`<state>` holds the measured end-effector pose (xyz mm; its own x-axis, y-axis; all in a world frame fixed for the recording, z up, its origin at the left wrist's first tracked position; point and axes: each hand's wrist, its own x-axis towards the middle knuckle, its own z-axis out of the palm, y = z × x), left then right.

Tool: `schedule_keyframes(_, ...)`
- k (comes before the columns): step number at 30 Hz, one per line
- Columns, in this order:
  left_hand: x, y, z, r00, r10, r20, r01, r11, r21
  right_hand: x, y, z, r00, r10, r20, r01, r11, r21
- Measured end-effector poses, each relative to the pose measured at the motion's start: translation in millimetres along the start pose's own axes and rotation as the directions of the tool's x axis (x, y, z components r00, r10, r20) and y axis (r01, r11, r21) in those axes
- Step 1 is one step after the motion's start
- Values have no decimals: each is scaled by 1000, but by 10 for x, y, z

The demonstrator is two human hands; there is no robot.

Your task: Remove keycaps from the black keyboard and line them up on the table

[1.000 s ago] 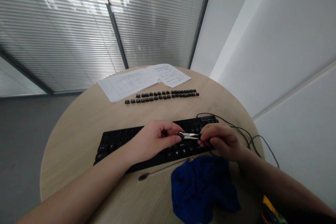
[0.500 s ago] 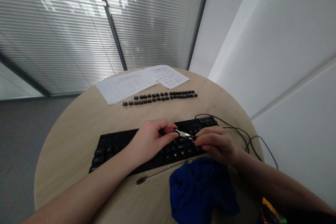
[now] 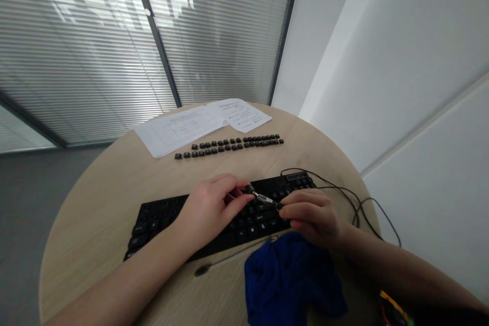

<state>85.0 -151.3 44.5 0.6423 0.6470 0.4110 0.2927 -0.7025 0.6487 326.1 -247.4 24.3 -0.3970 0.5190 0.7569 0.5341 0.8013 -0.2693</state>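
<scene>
My left hand (image 3: 208, 209) is closed, its thumb and fingers pinching a slim silver tool (image 3: 263, 198) with a ridged grip. The tool's narrow end points right and meets a small black keycap (image 3: 279, 206), pinched in the fingertips of my right hand (image 3: 311, 214). Both hands are above a black keyboard (image 3: 225, 234), and my left forearm crosses its left part. I cannot make out the tool's exact kind, as my left fingers hide one end. Below my right hand lies a crumpled blue cloth (image 3: 286, 275).
Two rows of loose black keycaps (image 3: 219, 150) lie beyond the keyboard. Behind them are printed papers (image 3: 175, 130). A thin rod with a dark end (image 3: 202, 270) rests before the keyboard. A black cable (image 3: 357, 204) loops at right on the round wooden table (image 3: 87, 219).
Both hands have shifted slightly left in the picture, with a small movement of the view. The silver tool and the black keycap remain pinched and touching.
</scene>
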Motion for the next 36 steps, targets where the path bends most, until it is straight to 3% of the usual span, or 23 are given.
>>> schedule_keyframes(4, 4, -52, -12, 990, -89, -106, 80, 993, -85, -34, 27, -39, 998, 54, -43, -52, 998, 42)
schedule_keyframes(6, 10, -67, 2, 979, -183, -94, 163, 968, -188, -61, 64, -62, 990, 109, -94, -110, 994, 0)
schedule_keyframes(9, 14, -40, 53, 950, -300, 89, 310, 865, -394, -83, 114, -83, 983, 129, -133, -153, 971, -184)
schedule_keyframes(12, 5, 47, 120, 891, -338, 303, 450, 740, -500, -67, 130, -66, 998, 66, -24, -70, 964, -255)
schedule_keyframes(15, -13, 142, 170, 846, -325, 423, 518, 687, -509, -35, 116, -12, 997, 23, 78, 3, 950, -312)
schedule_keyframes(21, -21, 201, 201, 837, -274, 474, 512, 698, -500, 4, 92, 48, 994, 15, 107, 22, 939, -342)
schedule_keyframes(25, -19, 155, 250, 835, -249, 491, 521, 646, -558, 46, 76, 58, 993, -23, 112, 59, 943, -326)
schedule_keyframes(31, -52, 46, 344, 853, -275, 443, 511, 615, -601, 127, 25, 94, 978, 78, 193, -35, 975, -218)
schedule_keyframes(33, -62, 29, 327, 878, -270, 396, 466, 677, -570, 189, 83, 20, 962, 130, 238, -81, 975, -207)
schedule_keyframes(36, -58, 1, 236, 945, -216, 245, 293, 894, -339, 327, 422, -210, 915, 308, 261, -222, 923, -314)
